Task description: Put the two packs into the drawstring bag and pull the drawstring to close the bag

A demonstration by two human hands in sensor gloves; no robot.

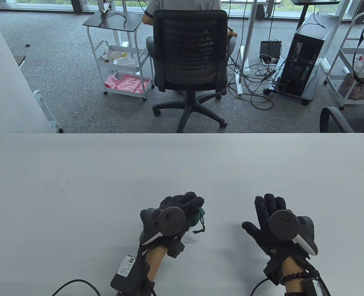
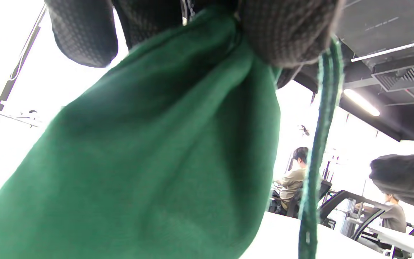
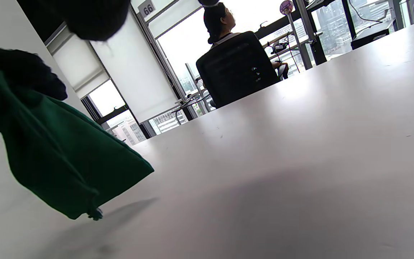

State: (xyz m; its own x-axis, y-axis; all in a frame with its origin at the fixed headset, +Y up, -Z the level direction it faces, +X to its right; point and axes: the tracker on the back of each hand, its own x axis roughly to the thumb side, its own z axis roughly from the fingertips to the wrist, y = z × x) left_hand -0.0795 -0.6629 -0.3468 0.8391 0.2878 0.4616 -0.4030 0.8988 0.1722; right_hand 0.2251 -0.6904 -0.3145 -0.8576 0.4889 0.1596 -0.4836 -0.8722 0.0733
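Observation:
My left hand [image 1: 182, 212] grips the green drawstring bag [image 1: 201, 215] by its gathered neck; from above the hand hides nearly all of it. In the left wrist view the bag [image 2: 149, 162] bulges below the gloved fingers [image 2: 286, 32], and its green cord [image 2: 318, 158] dangles beside it. The right wrist view shows the bag [image 3: 63, 162] hanging tilted, its lower tip close to the white table [image 3: 282, 162]. My right hand [image 1: 269, 209] is to the right of the bag, fingers straight, holding nothing. No pack is in sight outside the bag.
The white table [image 1: 108, 185] stretches far ahead and to both sides of my hands. Beyond its far edge a person sits in a black office chair [image 1: 189, 55], with a white cart [image 1: 123, 64] and a computer tower [image 1: 305, 61] on the carpet.

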